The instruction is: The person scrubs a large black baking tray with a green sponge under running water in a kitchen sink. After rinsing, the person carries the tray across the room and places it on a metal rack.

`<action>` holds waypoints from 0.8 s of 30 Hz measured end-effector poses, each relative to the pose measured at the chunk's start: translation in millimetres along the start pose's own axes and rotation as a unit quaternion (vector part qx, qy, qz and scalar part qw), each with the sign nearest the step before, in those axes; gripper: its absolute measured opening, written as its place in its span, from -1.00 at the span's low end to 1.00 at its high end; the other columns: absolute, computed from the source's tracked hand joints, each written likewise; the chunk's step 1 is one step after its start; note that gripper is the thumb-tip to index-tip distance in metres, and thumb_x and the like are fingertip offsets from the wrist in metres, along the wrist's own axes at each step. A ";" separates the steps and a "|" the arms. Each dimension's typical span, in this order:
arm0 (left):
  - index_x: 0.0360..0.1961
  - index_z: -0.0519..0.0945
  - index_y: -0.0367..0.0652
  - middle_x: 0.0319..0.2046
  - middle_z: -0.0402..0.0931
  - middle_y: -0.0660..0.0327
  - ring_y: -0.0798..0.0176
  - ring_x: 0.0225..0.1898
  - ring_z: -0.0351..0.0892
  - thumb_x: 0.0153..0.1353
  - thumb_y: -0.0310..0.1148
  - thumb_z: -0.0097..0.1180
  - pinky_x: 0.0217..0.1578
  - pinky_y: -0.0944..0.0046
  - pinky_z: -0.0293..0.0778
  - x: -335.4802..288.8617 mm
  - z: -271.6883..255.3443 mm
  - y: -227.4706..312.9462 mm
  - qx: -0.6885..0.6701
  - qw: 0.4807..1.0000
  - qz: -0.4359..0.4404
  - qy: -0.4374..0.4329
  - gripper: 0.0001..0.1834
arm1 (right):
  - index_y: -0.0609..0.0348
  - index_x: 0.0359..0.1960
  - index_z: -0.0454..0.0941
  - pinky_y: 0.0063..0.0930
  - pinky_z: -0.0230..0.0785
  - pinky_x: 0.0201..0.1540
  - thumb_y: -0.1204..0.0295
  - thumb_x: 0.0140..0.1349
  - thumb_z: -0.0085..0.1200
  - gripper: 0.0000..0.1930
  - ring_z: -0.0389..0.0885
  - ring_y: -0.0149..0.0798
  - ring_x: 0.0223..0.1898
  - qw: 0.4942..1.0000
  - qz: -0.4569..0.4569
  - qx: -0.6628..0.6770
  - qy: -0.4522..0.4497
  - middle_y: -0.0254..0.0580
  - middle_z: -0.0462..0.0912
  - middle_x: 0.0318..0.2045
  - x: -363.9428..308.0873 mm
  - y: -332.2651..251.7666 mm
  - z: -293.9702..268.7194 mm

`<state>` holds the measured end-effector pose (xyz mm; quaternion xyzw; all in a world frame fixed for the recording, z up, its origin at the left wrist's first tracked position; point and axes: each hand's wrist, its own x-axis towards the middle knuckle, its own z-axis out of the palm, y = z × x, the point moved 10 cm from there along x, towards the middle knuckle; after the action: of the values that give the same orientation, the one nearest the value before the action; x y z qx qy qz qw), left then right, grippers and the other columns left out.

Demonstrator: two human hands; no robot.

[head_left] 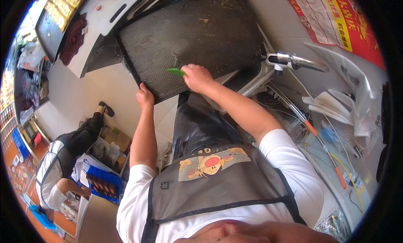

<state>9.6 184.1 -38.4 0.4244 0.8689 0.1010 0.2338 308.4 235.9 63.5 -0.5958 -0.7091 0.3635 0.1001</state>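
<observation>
A large black baking tray (184, 37) with a textured, stained surface lies tilted in front of me, its near left corner toward my body. My left hand (145, 96) is closed on the rim at that corner. Over the tray's near part, my right hand (197, 78) grips a thin, flat green scraper-like piece (175, 71). The green piece points left and sits at the tray surface; my fingers hide the rest of it, so its exact kind is unclear.
A chrome faucet (298, 61) juts out right of the tray. At the upper left are a white cutting board (110, 8) and a tray of yellow baked goods (63, 8). Another person (63, 159) bends over at the left. An orange-and-silver pole (319, 138) leans at right.
</observation>
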 end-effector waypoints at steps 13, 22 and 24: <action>-0.40 0.63 -0.41 -0.35 0.57 -0.32 -0.44 -0.21 0.54 0.47 0.05 -0.39 -0.19 -0.25 0.40 -6.6 5.4 -8.1 -0.085 0.996 -0.011 -0.010 -0.27 | 0.30 -0.26 0.57 0.02 0.48 -0.11 0.35 0.15 0.11 -0.76 0.61 0.23 -0.18 0.999 0.026 0.019 0.020 0.20 0.65 -0.25 41.0 -16.5 -12.8; -0.35 0.63 -0.38 -0.34 0.57 -0.31 -0.44 -0.20 0.53 0.48 0.03 -0.41 -0.21 -0.21 0.39 -8.2 -5.5 -1.1 -0.153 0.988 -0.015 -0.010 -0.29 | 0.35 -0.34 0.58 0.05 0.49 -0.11 0.30 0.11 0.13 -0.71 0.63 0.28 -0.21 0.991 0.103 0.083 -0.020 0.30 0.64 -0.34 61.1 -68.1 98.6; -0.32 0.64 -0.37 -0.32 0.57 -0.31 -0.43 -0.16 0.53 0.48 0.03 -0.41 -0.17 -0.21 0.39 -5.7 4.0 -10.1 -0.154 0.987 -0.027 -0.021 -0.30 | 0.35 -0.37 0.60 0.05 0.50 -0.18 0.29 0.09 0.13 -0.71 0.65 0.25 -0.26 0.990 0.128 0.058 0.032 0.29 0.64 -0.38 66.5 -39.4 61.4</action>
<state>7.6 173.3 -43.8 0.3620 0.8487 0.2185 0.3176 224.7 271.7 25.2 -0.6861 -0.6017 0.3941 0.1098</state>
